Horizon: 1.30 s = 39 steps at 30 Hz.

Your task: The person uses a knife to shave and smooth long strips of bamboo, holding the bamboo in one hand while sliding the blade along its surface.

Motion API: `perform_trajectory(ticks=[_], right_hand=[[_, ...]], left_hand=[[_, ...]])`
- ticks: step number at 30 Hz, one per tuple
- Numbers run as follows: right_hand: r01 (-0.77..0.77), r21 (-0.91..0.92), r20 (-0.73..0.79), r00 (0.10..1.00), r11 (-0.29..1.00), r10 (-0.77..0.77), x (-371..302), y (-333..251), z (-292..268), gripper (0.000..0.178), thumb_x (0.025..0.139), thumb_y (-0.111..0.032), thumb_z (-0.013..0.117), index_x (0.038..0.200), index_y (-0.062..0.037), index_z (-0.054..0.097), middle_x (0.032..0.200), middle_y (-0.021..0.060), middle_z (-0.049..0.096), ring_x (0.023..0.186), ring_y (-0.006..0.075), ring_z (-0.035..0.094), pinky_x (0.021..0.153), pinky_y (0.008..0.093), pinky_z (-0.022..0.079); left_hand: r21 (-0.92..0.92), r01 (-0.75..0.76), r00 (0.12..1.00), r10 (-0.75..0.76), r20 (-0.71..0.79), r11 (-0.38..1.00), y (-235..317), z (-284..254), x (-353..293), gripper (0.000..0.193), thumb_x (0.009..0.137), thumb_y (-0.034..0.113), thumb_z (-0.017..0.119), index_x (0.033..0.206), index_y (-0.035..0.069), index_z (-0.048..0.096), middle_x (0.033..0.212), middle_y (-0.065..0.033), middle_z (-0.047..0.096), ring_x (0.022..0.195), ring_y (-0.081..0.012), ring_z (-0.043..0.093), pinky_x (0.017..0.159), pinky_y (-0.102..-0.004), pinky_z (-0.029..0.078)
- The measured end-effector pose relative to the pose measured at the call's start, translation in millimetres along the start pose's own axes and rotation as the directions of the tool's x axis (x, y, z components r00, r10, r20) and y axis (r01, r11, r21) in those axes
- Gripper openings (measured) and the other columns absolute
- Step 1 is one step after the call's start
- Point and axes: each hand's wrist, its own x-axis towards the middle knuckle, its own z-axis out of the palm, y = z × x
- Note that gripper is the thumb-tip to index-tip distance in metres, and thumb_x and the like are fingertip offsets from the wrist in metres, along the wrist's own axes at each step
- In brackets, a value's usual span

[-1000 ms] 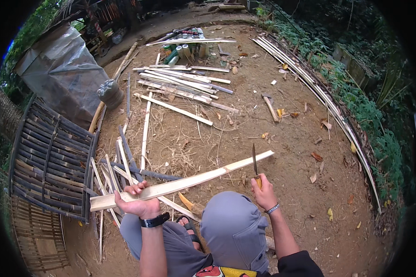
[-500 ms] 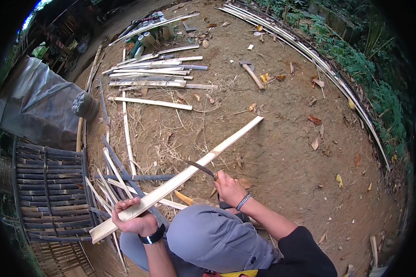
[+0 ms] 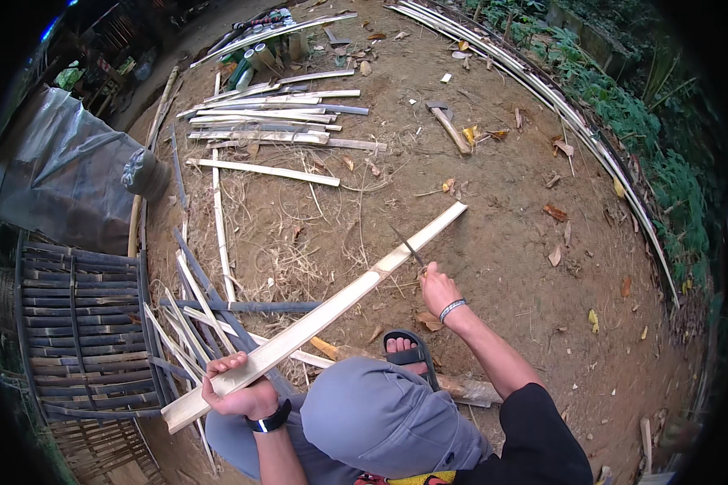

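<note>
A long, pale split-bamboo strip (image 3: pixel 319 321) slants from the lower left up toward the middle right. Near its lower end, my left hand (image 3: pixel 243 392) is wrapped round it from beneath, thumb at one edge. In my right hand (image 3: pixel 439 289) is a dark-bladed knife (image 3: pixel 407 245), the grip mostly hidden by my fingers. Its blade lies at the strip's upper part, close to the far end; I cannot tell whether it touches. My knee in grey trousers (image 3: pixel 364 404) is below the strip, and my sandalled foot (image 3: pixel 408 356) is on the soil beside it.
Split bamboo pieces (image 3: pixel 259 137) lie stacked at the far left. More strips and dark poles (image 3: pixel 243 307) cross on the ground left of me, beside a slatted bamboo bench (image 3: pixel 81 323). A wooden-handled hatchet (image 3: pixel 451 131) lies ahead. Long strips (image 3: pixel 558 101) run along the right-hand plants.
My right hand and the knife have moved up and to the right along the strip toward its far end. My left hand keeps its hold. The sandalled foot now shows more.
</note>
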Motion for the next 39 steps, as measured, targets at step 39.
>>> perform_trajectory(ticks=[39], right_hand=[[0.228, 0.401, -0.111, 0.973, 0.887, -0.200, -53.5, -58.2, -16.6, 0.033, 0.090, -0.019, 0.050, 0.112, 0.0023, 0.036, 0.079, 0.0296, 0.058, 0.074, 0.0489, 0.057, 0.063, 0.0521, 0.046]], left_hand=[[-0.031, -0.275, 0.947, 0.276, 0.167, 0.961, 20.7, 9.5, 0.2, 0.064, 0.081, 0.058, 0.057, 0.109, 0.001, 0.057, 0.091, -0.0107, 0.067, 0.088, -0.0212, 0.066, 0.078, -0.0294, 0.057]])
